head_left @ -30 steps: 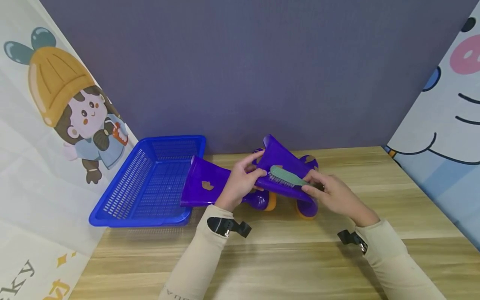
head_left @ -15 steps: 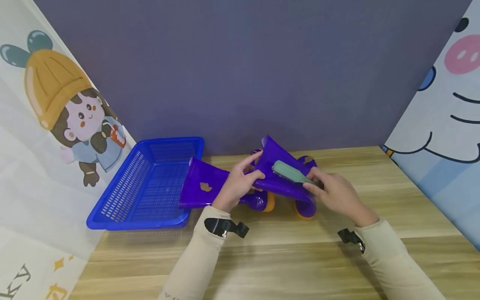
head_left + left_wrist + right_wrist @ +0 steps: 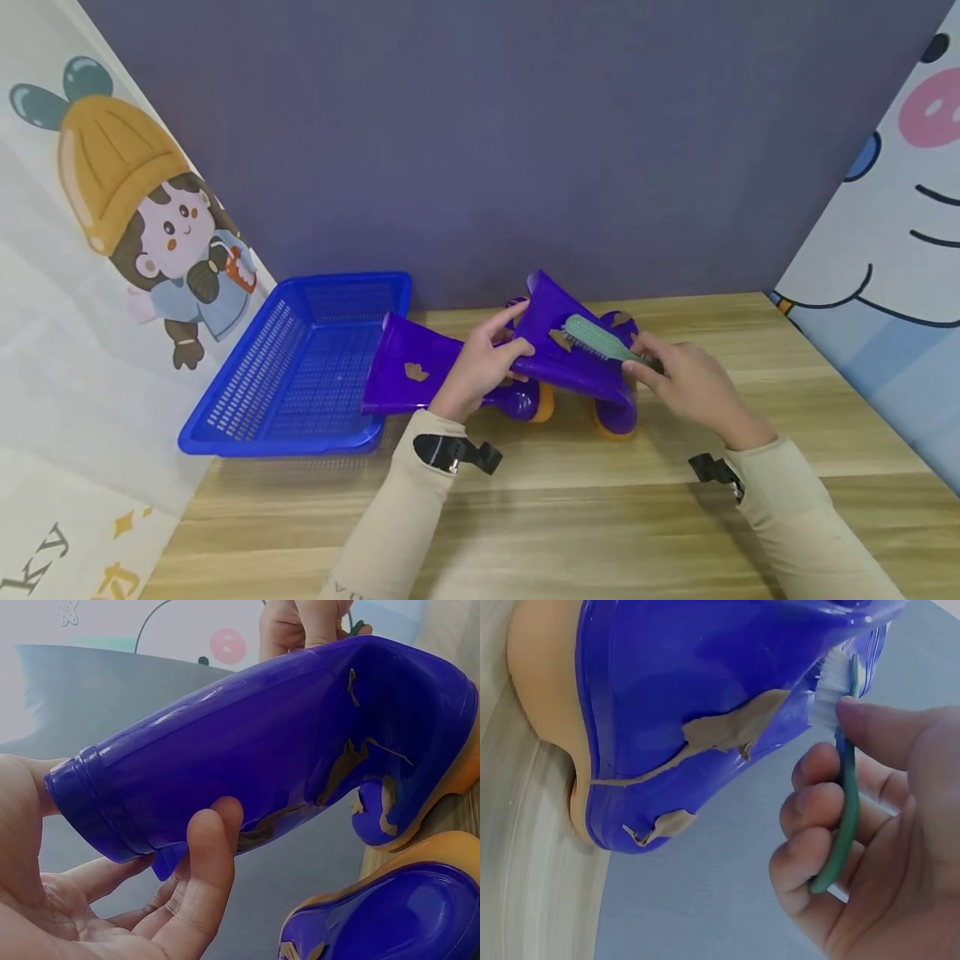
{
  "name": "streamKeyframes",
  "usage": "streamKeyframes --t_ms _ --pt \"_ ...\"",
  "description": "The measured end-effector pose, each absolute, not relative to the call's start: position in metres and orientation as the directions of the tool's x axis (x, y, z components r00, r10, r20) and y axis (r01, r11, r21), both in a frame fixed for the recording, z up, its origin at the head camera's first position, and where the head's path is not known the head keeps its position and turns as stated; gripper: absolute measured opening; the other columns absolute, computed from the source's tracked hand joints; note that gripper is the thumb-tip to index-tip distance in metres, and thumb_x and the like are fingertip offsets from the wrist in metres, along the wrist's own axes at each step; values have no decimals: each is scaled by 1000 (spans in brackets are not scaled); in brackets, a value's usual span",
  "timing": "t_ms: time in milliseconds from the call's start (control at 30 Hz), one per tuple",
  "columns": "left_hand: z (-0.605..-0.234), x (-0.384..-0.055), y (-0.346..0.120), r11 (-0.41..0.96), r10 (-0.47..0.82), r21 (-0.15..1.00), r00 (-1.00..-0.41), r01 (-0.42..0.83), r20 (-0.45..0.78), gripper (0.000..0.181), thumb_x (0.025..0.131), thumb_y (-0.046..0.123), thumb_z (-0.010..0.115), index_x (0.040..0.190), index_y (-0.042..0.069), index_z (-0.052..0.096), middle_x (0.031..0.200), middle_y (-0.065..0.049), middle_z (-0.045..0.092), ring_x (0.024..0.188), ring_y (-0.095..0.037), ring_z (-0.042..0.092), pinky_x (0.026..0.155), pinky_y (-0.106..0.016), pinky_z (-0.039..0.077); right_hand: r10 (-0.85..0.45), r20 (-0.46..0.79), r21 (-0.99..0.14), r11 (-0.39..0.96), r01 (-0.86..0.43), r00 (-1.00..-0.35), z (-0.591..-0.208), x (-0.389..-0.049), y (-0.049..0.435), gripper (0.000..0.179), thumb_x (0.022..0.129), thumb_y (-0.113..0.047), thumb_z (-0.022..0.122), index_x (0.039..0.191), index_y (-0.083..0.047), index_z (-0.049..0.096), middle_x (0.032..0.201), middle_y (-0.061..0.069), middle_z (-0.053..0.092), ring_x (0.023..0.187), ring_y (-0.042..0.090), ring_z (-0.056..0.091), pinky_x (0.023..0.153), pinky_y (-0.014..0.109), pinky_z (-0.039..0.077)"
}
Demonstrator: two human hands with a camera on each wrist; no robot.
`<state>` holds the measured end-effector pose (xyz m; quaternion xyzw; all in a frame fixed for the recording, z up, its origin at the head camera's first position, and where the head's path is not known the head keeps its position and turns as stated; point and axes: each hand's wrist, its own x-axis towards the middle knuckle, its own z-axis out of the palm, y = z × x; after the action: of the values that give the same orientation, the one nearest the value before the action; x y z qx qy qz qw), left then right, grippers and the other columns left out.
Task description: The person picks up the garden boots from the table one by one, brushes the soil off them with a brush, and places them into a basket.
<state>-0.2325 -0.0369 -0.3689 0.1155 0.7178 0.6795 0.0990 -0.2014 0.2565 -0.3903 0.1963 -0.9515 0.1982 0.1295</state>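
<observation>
My left hand (image 3: 482, 367) grips the top of a purple rain boot (image 3: 551, 315) with an orange sole. In the left wrist view, fingers and thumb lie on both sides of that boot's shaft (image 3: 202, 757). My right hand (image 3: 692, 383) holds a green scrub brush (image 3: 596, 336) by its handle, white bristles against the shaft. Brown mud-like patches (image 3: 727, 727) stick to the boot, one of them beside the brush head. The second purple boot (image 3: 427, 358) lies on its side to the left, partly behind my left forearm, with a brown patch on its shaft.
A blue plastic basket (image 3: 375, 429) stands to the left, the lying boot's top next to its right rim. Behind the wooden table (image 3: 570, 525) rises a grey panel (image 3: 480, 150). Printed cloths hang at both sides.
The brush in my right hand has moved right and slightly down along the shaft, uncovering a brown patch. My left hand and both boots have stayed nearly still.
</observation>
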Motion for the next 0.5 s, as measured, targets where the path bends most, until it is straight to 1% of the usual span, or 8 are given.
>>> streamKeyframes --t_ms 100,267,367,500 --pt "-369 -232 -36 48 300 998 -954 35 19 70 87 5 65 150 32 52 117 -14 58 71 -18 64 70 -41 63 -334 317 -349 829 -437 -888 -389 -201 260 11 102 -28 63 103 -17 62 64 -9 49 55 7 41 53 25 34" --pt "-369 -231 -35 45 301 998 -953 41 25 69 88 3 64 151 29 51 109 -11 59 73 -17 64 64 -34 62 -330 339 -454 762 -461 -881 -384 -196 260 14 107 -26 53 104 -15 61 70 -8 54 57 4 45 52 25 39" --pt "-369 -231 -35 53 291 997 -956 63 44 67 89 3 62 151 27 51 104 -10 60 72 -16 63 62 -34 61 -349 378 -494 707 -505 -858 -383 -195 255 9 107 -21 55 105 -14 61 73 -8 56 60 3 47 53 24 41" --pt "-368 -231 -34 78 274 992 -959 102 77 64 91 3 60 151 24 52 101 -11 61 71 -16 62 61 -36 61 -418 380 -489 666 -563 -825 -383 -194 245 4 104 -17 59 107 -17 62 76 -8 60 64 1 48 57 23 42"
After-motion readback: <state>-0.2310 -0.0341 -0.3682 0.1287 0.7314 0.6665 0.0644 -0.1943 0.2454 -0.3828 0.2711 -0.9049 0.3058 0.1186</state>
